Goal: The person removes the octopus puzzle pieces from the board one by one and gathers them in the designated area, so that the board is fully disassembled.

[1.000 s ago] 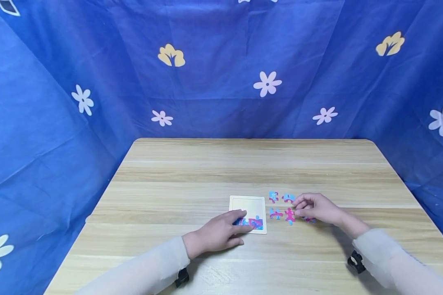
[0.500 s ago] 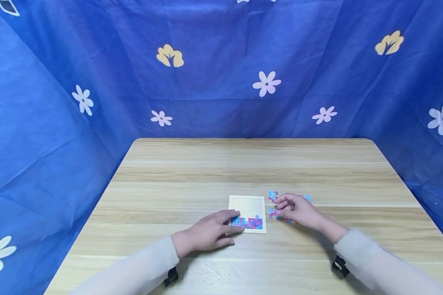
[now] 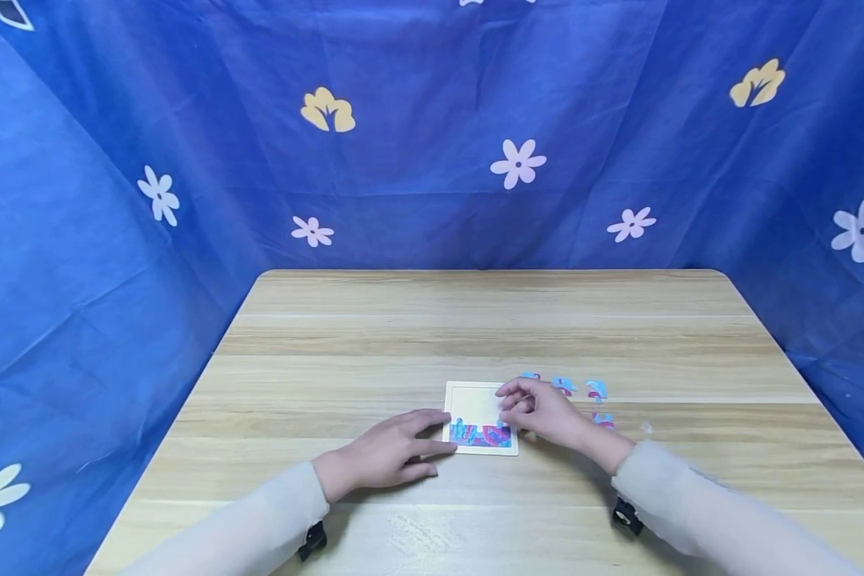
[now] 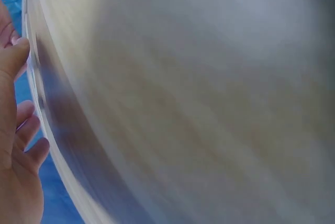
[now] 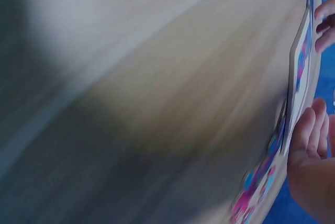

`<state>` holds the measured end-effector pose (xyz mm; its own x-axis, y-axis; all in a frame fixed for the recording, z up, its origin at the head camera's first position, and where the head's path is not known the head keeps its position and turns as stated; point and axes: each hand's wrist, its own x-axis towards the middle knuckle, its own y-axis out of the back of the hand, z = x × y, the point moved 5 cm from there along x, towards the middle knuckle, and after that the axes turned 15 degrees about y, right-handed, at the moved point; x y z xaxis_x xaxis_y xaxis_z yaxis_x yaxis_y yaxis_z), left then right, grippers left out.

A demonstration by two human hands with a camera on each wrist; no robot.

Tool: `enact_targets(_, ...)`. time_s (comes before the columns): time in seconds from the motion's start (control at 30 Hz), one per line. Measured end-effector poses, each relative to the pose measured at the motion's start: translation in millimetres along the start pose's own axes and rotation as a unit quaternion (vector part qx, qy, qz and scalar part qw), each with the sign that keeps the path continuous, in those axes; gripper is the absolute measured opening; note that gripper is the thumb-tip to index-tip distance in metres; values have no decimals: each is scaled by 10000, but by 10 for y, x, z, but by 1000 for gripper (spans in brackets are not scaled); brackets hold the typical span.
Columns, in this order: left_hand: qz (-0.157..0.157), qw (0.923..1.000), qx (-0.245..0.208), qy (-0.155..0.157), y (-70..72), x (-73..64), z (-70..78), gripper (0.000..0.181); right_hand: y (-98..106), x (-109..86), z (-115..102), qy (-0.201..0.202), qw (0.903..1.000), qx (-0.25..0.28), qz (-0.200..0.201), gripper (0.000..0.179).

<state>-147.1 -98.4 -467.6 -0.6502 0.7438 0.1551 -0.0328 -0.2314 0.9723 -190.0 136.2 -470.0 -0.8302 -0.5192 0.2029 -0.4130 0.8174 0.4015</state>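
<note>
A shallow cream puzzle tray (image 3: pixel 449 400) lies on the table with a row of blue and pink jigsaw pieces (image 3: pixel 478 435) along its near side. My left hand (image 3: pixel 389 452) rests with extended fingers at the tray's left rim. Over the tray's right side is my right hand (image 3: pixel 543 416), fingers bent and thumb close to them; I cannot tell whether a piece is between the fingertips. Loose jigsaw pieces (image 3: pixel 564 386) lie right of the tray, partly hidden by that hand. In the right wrist view, the right hand (image 5: pixel 311 150) is beside the tray (image 5: pixel 294 62).
The wood-grain table (image 3: pixel 374 328) has rounded far corners. Blue cloth (image 3: pixel 418 184) with white flowers and yellow trees hangs behind it and at both sides. A small clear scrap (image 3: pixel 646 428) lies right of the pieces.
My right hand has moved left from the loose pieces to the tray's right side, uncovering pieces on the right. My left hand has drawn back left, off the laid row to the tray's left rim.
</note>
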Motion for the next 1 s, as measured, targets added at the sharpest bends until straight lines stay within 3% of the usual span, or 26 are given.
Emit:
enact_targets(0.37, 117, 9997, -35, -194, 24, -61, -57, 40, -285, 150, -122, 112, 9996, -241, -85, 31)
enact_targets(1.0, -50, 9999, -101, -32, -8, -66, -81, 40, -535, 205, -98, -135, 9975, -660, -228, 30)
